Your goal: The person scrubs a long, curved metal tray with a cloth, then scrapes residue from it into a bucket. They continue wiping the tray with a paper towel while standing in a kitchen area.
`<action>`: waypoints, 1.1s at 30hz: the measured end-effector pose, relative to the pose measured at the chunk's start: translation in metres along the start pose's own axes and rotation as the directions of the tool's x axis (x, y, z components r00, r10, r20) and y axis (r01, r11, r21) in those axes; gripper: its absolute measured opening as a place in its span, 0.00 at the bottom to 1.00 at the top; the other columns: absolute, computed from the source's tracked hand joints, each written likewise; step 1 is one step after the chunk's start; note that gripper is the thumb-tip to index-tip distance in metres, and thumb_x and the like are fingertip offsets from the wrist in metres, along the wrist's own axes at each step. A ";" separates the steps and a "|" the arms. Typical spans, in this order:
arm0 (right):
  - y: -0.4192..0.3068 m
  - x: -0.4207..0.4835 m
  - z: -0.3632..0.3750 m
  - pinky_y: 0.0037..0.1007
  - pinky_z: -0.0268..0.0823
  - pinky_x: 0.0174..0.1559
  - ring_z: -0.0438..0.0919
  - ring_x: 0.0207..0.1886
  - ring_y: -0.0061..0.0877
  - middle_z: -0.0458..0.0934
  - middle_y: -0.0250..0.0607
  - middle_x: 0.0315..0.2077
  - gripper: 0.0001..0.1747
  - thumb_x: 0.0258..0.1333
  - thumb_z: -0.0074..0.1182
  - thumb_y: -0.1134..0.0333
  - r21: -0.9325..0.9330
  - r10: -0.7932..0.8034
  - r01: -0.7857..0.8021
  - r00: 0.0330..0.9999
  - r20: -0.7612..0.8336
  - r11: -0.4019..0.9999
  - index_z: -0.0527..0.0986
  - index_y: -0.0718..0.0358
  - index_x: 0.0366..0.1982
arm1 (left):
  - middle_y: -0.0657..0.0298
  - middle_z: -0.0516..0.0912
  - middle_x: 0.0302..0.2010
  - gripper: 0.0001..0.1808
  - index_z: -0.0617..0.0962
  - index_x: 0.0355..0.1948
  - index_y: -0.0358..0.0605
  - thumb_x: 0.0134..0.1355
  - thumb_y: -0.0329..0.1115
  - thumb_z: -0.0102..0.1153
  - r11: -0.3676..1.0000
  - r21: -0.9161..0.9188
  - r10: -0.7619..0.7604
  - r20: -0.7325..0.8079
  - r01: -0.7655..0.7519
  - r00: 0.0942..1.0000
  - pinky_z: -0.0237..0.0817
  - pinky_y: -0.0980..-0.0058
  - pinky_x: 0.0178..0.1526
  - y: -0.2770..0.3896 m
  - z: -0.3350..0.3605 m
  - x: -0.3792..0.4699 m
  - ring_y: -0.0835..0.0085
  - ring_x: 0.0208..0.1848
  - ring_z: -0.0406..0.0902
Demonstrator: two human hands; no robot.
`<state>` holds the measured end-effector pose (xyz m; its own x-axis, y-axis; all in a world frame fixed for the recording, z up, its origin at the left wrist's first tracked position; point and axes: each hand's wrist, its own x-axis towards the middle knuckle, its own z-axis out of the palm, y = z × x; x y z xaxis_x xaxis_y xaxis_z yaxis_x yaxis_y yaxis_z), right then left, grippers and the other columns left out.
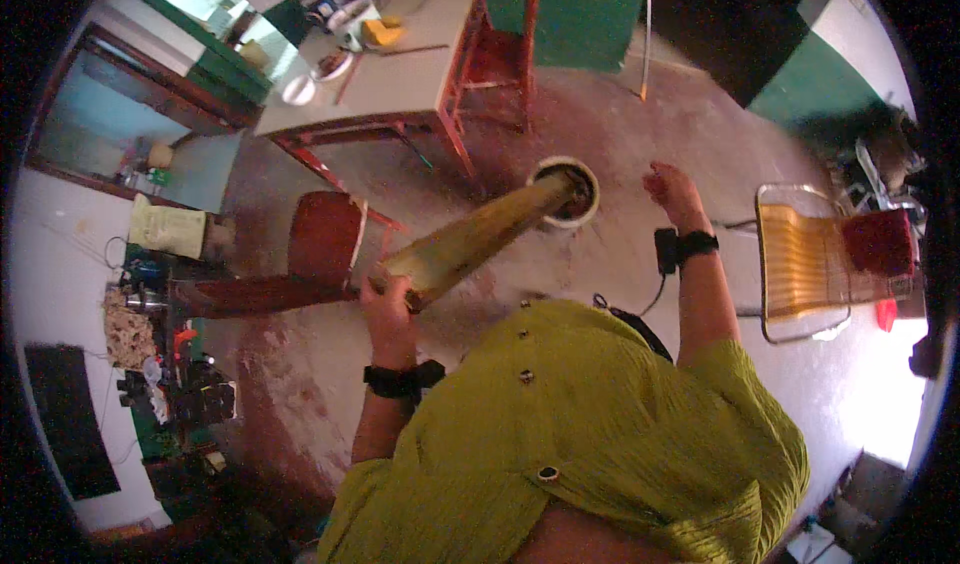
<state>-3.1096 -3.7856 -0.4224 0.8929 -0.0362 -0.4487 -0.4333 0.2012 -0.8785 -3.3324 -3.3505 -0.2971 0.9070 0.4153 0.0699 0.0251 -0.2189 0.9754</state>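
Note:
My left hand (390,312) grips the near end of a thick yellow-brown pole (472,241), which may be wood or a plant stem. The pole slants away to the upper right. Its far end lies at the mouth of a round, white-rimmed container (592,196) on the floor; how deep it goes inside is unclear. My right hand (675,195) is raised to the right of the container, apart from it and from the pole. Nothing shows in that hand, and its fingers are too blurred to read. Black bands circle both wrists.
A table (405,80) bearing bowls and a yellow cloth-like item (382,32) stands ahead to the left. A red chair (326,237) is at left, a yellow-striped metal-frame chair (799,260) at right. A thin stick (646,38) leans near the green wall (585,16).

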 end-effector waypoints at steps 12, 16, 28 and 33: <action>0.014 -0.066 0.011 0.22 0.68 0.38 0.79 0.37 0.21 0.82 0.34 0.36 0.20 0.63 0.52 0.56 -0.118 -0.137 0.140 0.990 0.027 0.983 0.75 0.60 0.50 | 0.45 0.74 0.53 0.19 0.78 0.44 0.41 0.54 0.39 0.64 0.717 0.619 0.269 0.179 -0.321 0.946 0.66 0.62 0.55 -0.045 -0.079 -0.046 0.51 0.55 0.72; 0.018 -0.080 0.012 0.23 0.69 0.38 0.79 0.37 0.21 0.82 0.35 0.36 0.19 0.63 0.52 0.56 -0.112 -0.114 0.113 0.993 -0.006 0.987 0.75 0.60 0.50 | 0.42 0.72 0.50 0.12 0.74 0.42 0.33 0.56 0.19 0.49 0.734 0.593 0.229 0.241 -0.330 0.943 0.63 0.62 0.55 -0.037 -0.080 -0.059 0.48 0.53 0.72; 0.029 -0.080 0.000 0.24 0.69 0.40 0.80 0.40 0.21 0.83 0.36 0.38 0.20 0.62 0.51 0.56 -0.127 -0.136 0.140 0.990 0.037 0.982 0.75 0.61 0.49 | 0.42 0.72 0.48 0.15 0.75 0.43 0.37 0.52 0.18 0.53 0.491 0.762 0.328 0.287 -0.422 0.900 0.65 0.59 0.49 -0.022 -0.074 -0.079 0.45 0.49 0.72; 0.039 -0.076 -0.022 0.24 0.71 0.44 0.80 0.40 0.21 0.83 0.34 0.37 0.19 0.62 0.51 0.56 -0.032 -0.108 0.110 0.992 0.064 0.993 0.76 0.60 0.48 | 0.41 0.72 0.48 0.14 0.75 0.41 0.37 0.51 0.18 0.53 0.526 0.778 0.244 0.248 -0.343 0.937 0.66 0.59 0.48 0.001 -0.055 -0.094 0.44 0.49 0.72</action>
<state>-3.1974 -3.7967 -0.4260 0.9406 0.0047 -0.3396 -0.3357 0.1648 -0.9274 -3.4408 -3.3416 -0.2912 0.9607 0.1166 0.2518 0.0292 -0.9449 0.3261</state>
